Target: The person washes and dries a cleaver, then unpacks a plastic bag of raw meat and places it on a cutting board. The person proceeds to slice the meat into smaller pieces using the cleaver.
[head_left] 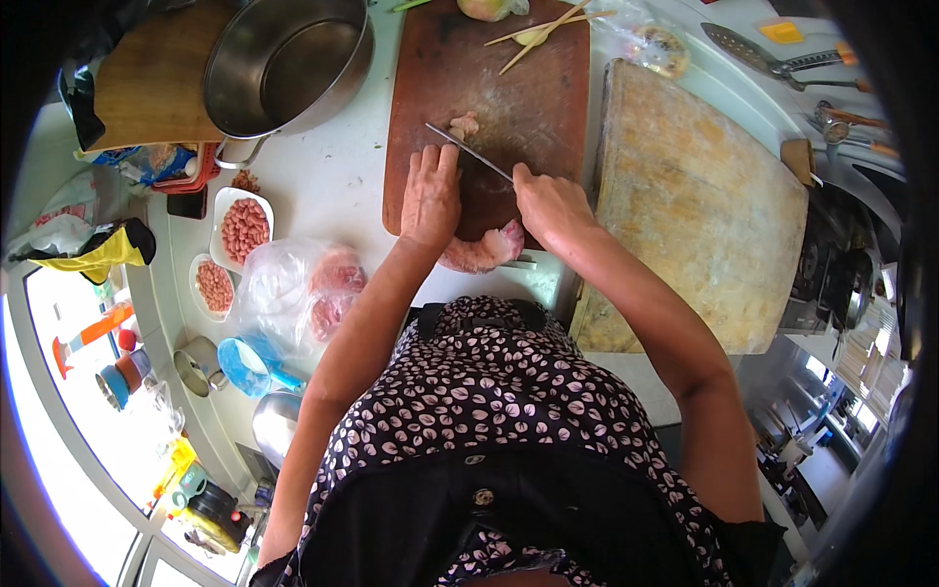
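My right hand (pixel 554 202) grips a kitchen knife (pixel 469 150), its blade seen nearly edge-on and slanting up-left across a brown wooden cutting board (pixel 528 110). Palm down on the board, my left hand (pixel 431 194) has its fingers together, their tips close to the blade. Whatever is beneath those fingers is hidden. Just beyond the blade sit a few small pale slices (pixel 463 125) of what looks like meat or fat. A curved piece of raw, fatty pink meat (pixel 480 251) lies at the board's near edge, partly behind my left wrist.
Chopsticks (pixel 546 37) cross at the board's far end. To the right lies a pale wooden board (pixel 697 205). On the left are a steel pot (pixel 286 70), a dish of peanuts (pixel 246 230), a plastic bag with raw meat (pixel 301 286) and a blue plastic scoop (pixel 246 367).
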A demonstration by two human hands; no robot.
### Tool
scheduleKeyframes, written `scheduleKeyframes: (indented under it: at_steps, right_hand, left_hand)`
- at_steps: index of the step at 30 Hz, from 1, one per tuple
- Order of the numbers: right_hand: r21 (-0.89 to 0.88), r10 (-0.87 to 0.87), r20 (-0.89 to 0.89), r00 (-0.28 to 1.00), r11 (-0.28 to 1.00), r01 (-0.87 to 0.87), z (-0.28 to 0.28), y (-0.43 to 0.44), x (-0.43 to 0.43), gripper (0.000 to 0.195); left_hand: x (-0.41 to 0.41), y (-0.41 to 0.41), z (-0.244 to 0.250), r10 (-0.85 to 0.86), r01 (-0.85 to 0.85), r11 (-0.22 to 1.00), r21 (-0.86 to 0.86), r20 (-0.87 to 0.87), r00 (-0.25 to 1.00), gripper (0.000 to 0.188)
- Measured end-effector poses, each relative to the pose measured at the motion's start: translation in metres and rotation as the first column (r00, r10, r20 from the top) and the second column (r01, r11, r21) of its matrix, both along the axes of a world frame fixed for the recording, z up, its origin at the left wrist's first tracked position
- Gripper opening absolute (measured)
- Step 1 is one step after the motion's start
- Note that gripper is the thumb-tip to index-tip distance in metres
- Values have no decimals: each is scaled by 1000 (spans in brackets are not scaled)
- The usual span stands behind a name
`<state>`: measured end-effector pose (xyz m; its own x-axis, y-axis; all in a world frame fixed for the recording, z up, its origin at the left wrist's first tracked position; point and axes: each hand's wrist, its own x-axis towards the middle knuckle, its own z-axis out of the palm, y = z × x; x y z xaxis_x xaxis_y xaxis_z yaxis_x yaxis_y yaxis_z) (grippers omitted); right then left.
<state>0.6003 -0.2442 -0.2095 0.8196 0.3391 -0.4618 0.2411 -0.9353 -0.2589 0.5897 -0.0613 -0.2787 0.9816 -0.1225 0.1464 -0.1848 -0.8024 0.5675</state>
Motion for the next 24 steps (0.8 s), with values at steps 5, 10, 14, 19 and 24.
scheduleKeyframes:
  at_steps: [5, 10, 14, 19, 24]
  right_hand:
    - [105, -28, 63, 998, 994, 22, -24, 3, 5, 14]
    - [165, -90, 90, 992, 983, 74, -19, -1, 2, 19]
    - [157, -61, 116, 991, 987, 42, -7, -3, -6, 20]
    - [125, -1, 138, 990, 992, -17, 4, -10, -17, 12]
    - [84, 29, 134, 991, 996, -41, 6, -16, -21, 12]
  left_hand:
    - [0, 3, -4, -11, 11, 1000, -11, 18, 1000, 24]
    - [-1, 10, 2, 96, -97, 989, -109, -15, 995, 35]
    - [-13, 15, -4, 64, -61, 997, 48, -72, 995, 34]
    - [-18, 3, -2, 122, -118, 991, 64, -56, 991, 30]
    - [-18, 2, -8, 118, -116, 991, 66, -33, 992, 29]
